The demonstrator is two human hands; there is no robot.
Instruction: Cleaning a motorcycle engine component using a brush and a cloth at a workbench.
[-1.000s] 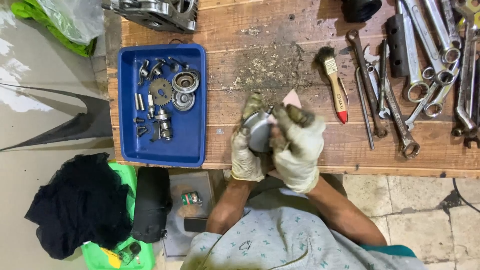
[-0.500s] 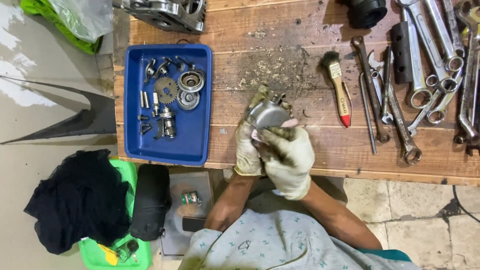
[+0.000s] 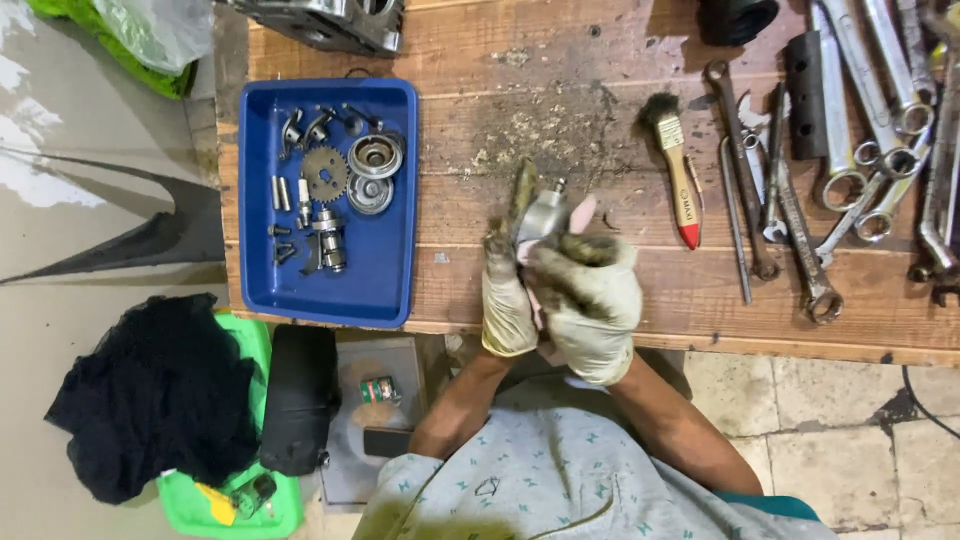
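Both my hands wear dirty pale gloves and meet over the wooden workbench (image 3: 560,90) near its front edge. My left hand (image 3: 506,295) holds a small silver metal engine part (image 3: 540,212) from below. My right hand (image 3: 590,300) closes over the same part from the right, and a pink cloth (image 3: 581,212) pokes out between the fingers. Most of the part is hidden by the gloves.
A blue tray (image 3: 392,270) at the left holds a sprocket, bearings, a camshaft and several small bolts. A paint brush (image 3: 675,170) lies right of my hands, with several wrenches (image 3: 800,230) beyond. A metal engine casing (image 3: 330,22) sits at the back left. A green bin (image 3: 215,505) and black cloth (image 3: 150,395) are on the floor.
My hands have shifted slightly forward and right on the bench, and the metal part has turned between them, showing more of it above the gloves.
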